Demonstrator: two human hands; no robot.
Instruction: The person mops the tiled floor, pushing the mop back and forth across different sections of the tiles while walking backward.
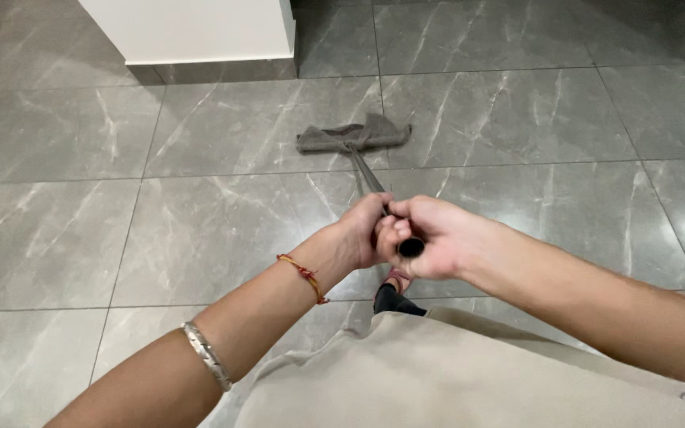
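1. My left hand (362, 230) and my right hand (430, 238) are both curled shut around the top of the mop handle (370, 182). They sit pressed side by side, the left just below the right, and the dark round end cap (411, 247) pokes out of my right fist.

2. The handle runs away from my hands toward 12 o'clock, slanting slightly left, down to the mop cloth (354, 136) lying on the floor (517, 119).

3. The cloth is grey, soft and rumpled, one corner folded up on the right. It looks limp, so I judge it drags and bunches rather than slides flat.

4. The handle looks thin, straight and stiff, probably metal and light. With the weight all at the far end, I think a two-fisted hold at the top gives reach but little leverage. Sliding one hand lower would give firmer control.

5. The tiles are glossy grey with pale veins and show reflections, so I judge them smooth and perhaps slippery underfoot.

6. At 11 o'clock, well beyond the cloth, stands the base of a white cabinet (200, 32).

7. My left forearm carries a red thread band (304, 276) at the wrist and a silver bangle (206, 355) further up.

8. Below my hands, at 6 o'clock, I see my beige clothing (438, 372) and a bit of my foot (396, 292).
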